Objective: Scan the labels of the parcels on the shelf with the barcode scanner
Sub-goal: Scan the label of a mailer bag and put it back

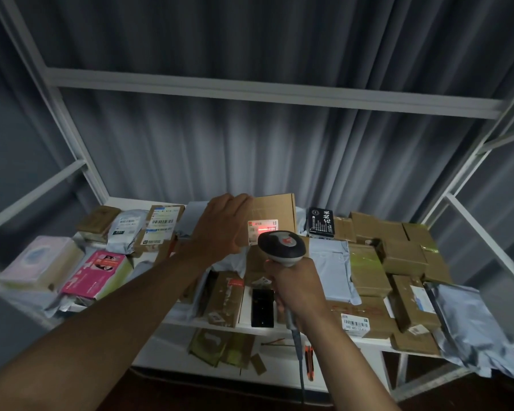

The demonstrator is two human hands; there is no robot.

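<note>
Left hand (220, 225) grips the left edge of a cardboard parcel (275, 210), holding it upright above the shelf (172, 317) clutter. Its label (263, 231) sits just right of the fingers, a red scan line across it. Just below and right of that grip, the barcode scanner (282, 247) points at the label; the right hand (298, 292) is wrapped around its handle.
</note>
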